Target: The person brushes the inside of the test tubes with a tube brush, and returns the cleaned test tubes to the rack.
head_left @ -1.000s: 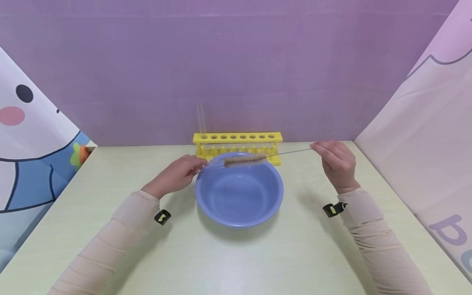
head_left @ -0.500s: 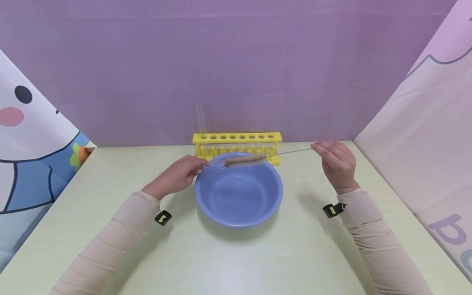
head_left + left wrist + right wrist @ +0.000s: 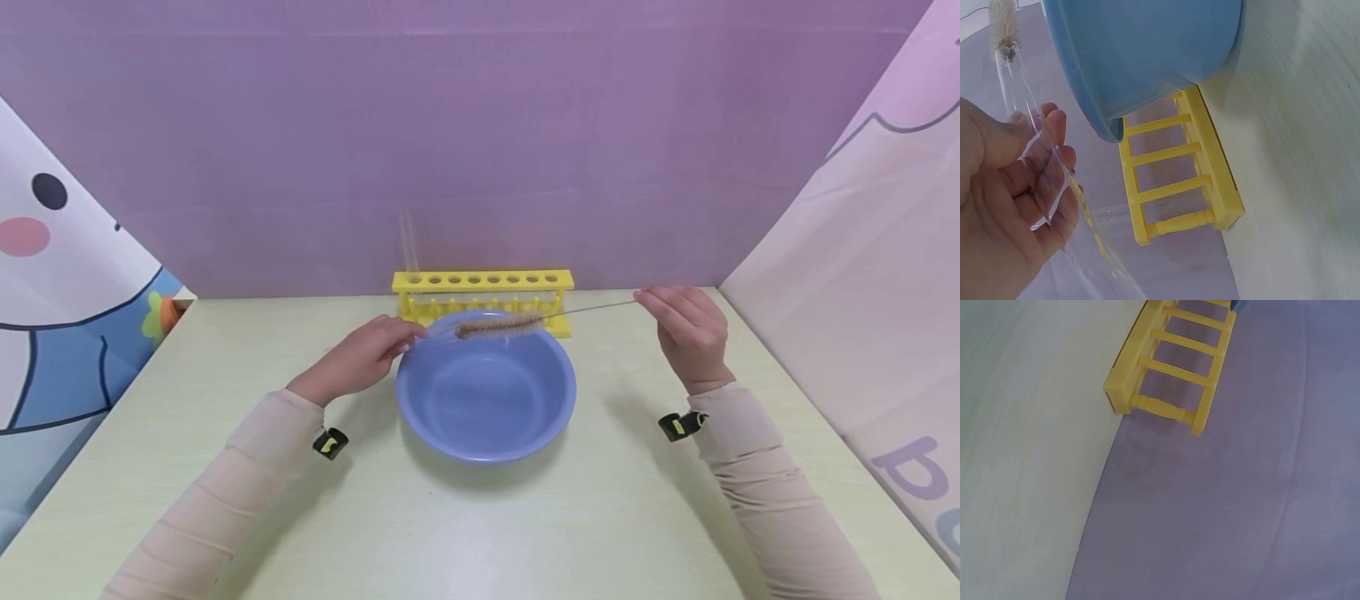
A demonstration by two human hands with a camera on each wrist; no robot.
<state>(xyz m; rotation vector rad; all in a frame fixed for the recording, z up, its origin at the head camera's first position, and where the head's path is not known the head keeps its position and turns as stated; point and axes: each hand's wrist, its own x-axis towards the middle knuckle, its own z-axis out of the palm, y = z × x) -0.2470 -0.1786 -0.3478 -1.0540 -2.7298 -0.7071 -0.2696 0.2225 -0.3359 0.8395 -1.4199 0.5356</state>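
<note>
My left hand (image 3: 363, 354) pinches a clear test tube (image 3: 441, 332) above the left rim of the blue basin (image 3: 487, 458). In the left wrist view the thumb and curled fingers (image 3: 1054, 125) lie round the glass. A test tube brush (image 3: 498, 327) with tan bristles stretches over the back of the basin, its tip at the tube's mouth; whether it is slightly inside is hard to tell. The far end of its thin wire handle is pinched by my right hand (image 3: 690, 329), out to the right. The right wrist view shows neither that hand nor the brush.
Behind the basin stands a yellow test tube rack (image 3: 483, 281), partly hidden by it. Another clear test tube (image 3: 408, 242) stands upright in its leftmost hole. A purple backdrop (image 3: 480, 150) rises at the table's far edge, with printed cloth on both sides.
Both hands stay nearly in place, holding the tube and the brush. The right hand has shifted very slightly to the right.
</note>
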